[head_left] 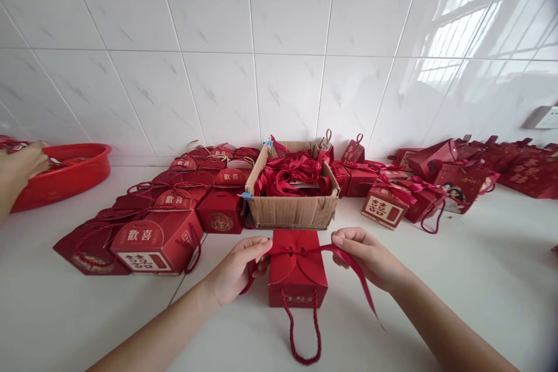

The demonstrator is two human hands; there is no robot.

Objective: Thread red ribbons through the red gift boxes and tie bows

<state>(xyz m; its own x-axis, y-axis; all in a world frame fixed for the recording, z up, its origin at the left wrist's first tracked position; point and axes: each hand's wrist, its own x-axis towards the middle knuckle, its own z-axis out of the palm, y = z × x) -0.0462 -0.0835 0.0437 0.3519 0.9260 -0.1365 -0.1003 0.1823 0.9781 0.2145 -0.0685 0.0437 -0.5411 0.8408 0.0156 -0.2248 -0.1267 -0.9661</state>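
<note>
A small red gift box [297,276] stands upright on the white table in front of me, its curved top flaps folded shut. A red ribbon [355,267] passes through the holes in the flaps and is crossed at the middle of the top. My left hand [244,261] pinches one end of it at the box's left edge. On the other side, my right hand [366,253] pinches the ribbon, its loose tail hanging down to the table. Toward me lies the box's twisted cord handle [305,357].
Behind the box is a cardboard carton [290,212] full of red ribbons. Several red boxes [152,241] stand at left; ribbon-tied boxes [386,203] and red bags [532,171] are at right. Another person's hand [26,163] reaches over a red basin [65,177] at far left.
</note>
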